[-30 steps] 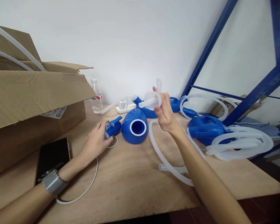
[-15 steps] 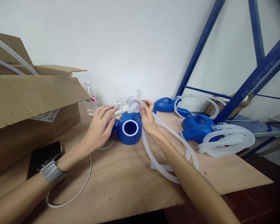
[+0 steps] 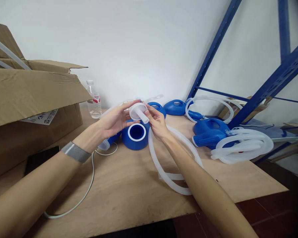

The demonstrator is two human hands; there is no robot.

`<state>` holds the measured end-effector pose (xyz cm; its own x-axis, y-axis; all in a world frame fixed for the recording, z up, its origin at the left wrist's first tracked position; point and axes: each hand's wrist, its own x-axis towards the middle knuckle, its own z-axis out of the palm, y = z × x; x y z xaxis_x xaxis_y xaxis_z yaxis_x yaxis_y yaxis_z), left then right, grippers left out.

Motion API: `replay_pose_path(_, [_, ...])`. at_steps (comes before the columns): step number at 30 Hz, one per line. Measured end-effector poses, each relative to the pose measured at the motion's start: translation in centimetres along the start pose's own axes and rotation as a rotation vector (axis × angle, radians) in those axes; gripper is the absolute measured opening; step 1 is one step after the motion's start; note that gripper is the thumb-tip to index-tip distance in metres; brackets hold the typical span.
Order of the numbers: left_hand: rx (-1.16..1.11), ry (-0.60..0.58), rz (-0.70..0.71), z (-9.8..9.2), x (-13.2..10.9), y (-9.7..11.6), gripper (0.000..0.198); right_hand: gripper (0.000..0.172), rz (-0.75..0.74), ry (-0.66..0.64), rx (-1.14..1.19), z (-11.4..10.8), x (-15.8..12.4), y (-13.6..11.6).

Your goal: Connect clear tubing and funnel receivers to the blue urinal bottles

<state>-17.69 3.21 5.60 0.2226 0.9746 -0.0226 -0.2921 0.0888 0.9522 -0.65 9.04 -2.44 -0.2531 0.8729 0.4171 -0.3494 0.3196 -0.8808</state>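
A translucent white cap with a tube-like spout (image 3: 137,111) is raised above the blue plastic bottle (image 3: 135,145), whose round white-rimmed mouth faces me. My right hand (image 3: 157,123) pinches the cap from its right side, close to the spout. From the left, my left hand (image 3: 116,120) has its thumb and fingers around the cap's edge. A flat translucent strap (image 3: 154,98) extends behind the cap. Beneath my right forearm, a clear hose (image 3: 159,165) lies in a loop on the table. Part of another blue piece with a clear end (image 3: 104,144) shows under my left hand.
An open cardboard box (image 3: 34,99) with hoses takes up the left side, a dark flat device (image 3: 39,158) and white cable (image 3: 89,185) before it. A water bottle (image 3: 94,104) stands behind. Blue bottles (image 3: 210,132) with coiled hoses (image 3: 245,147) lie right, beside a blue metal rack (image 3: 255,92).
My left hand has moved right and taken hold of the cap's edge. The cap has turned so its spout points toward me, lower right. The view has shifted slightly.
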Motion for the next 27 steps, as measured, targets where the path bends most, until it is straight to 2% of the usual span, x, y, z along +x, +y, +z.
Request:
replay_pose_path(4, [-0.011,-0.164,-0.003,-1.3,-0.1,-0.4,0.041,0.083,0.031,-0.023,0.032,-0.2,0.0,-0.7])
replay_pose_path(6, [-0.019,-0.228,0.012,-1.9,0.0,-0.4,0.044,0.074,0.013,0.001,0.043,-0.1,-0.1,-1.2])
replay_pose_path(8, [-0.016,-0.245,0.031,-2.3,0.1,-0.3,0.042,0.064,-0.019,0.049,0.014,0.0,-0.1,-1.5])
replay_pose_path(11, [0.033,-0.246,0.056,-2.6,0.1,0.0,0.039,0.060,-0.085,0.078,-0.099,-0.2,-0.3,-1.5])
replay_pose_path(13, [0.074,-0.243,0.084,-2.5,0.0,0.4,0.039,0.059,-0.117,-0.014,-0.211,-0.6,-0.4,-1.2])
replay_pose_path(17, [0.106,-0.182,0.144,-1.9,-0.3,1.2,0.034,0.056,-0.097,-0.380,-0.423,-1.6,-0.7,-1.4])
replay_pose_path(19, [0.130,-0.149,0.155,-1.5,-0.5,1.4,0.034,0.053,-0.091,-0.482,-0.470,-2.1,-0.8,-1.8])
replay_pose_path(22, [0.211,-0.116,0.170,-1.1,-0.8,1.7,0.037,0.050,-0.082,-0.542,-0.507,-2.8,-0.9,-2.2])
replay_pose_path(27, [0.486,-0.053,0.254,-0.9,-1.6,3.1,0.044,0.068,-0.155,-0.534,-0.704,-2.9,-1.0,-1.6])
